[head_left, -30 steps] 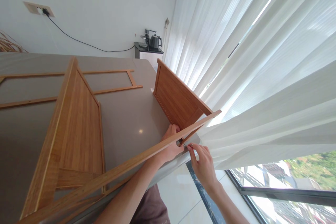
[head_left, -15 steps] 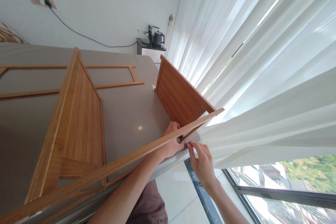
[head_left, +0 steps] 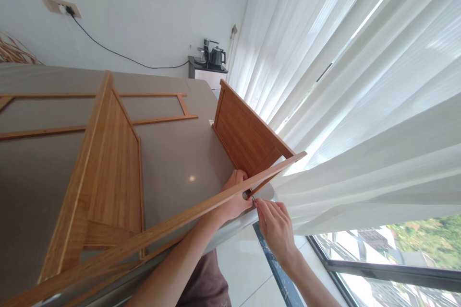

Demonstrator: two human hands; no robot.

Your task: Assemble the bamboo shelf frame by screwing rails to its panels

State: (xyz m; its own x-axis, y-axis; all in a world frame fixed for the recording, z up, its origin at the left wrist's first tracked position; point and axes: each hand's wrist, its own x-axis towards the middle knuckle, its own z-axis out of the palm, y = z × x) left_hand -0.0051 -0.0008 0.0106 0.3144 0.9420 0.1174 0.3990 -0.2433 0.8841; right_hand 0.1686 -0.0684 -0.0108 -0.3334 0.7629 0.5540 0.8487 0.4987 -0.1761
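My left hand (head_left: pixel 234 204) reaches under the long wooden rail (head_left: pixel 194 216), its fingers closed round the lower corner where the rail frame meets the right wooden panel (head_left: pixel 247 129). My right hand (head_left: pixel 276 228) is just outside that corner, pinching a small thin metal piece whose kind is too small to tell. The tip of that piece points at the joint beside my left thumb. At the left a second wooden panel (head_left: pixel 113 163) stands upright, joined to the same rail. The rail partly hides my left hand.
A flat wooden frame (head_left: pixel 158 119) lies on the grey table (head_left: pixel 173 163). Beyond the table, a kettle (head_left: pixel 216 57) and a coffee maker stand on a small cabinet (head_left: pixel 207 74). White curtains (head_left: pixel 324 57) hang close at the right, near a window (head_left: pixel 396 264).
My right hand has turned slightly, bringing its fingertips lower and closer over the small metal piece at the joint. My left hand keeps its hold. The view has shifted a little.
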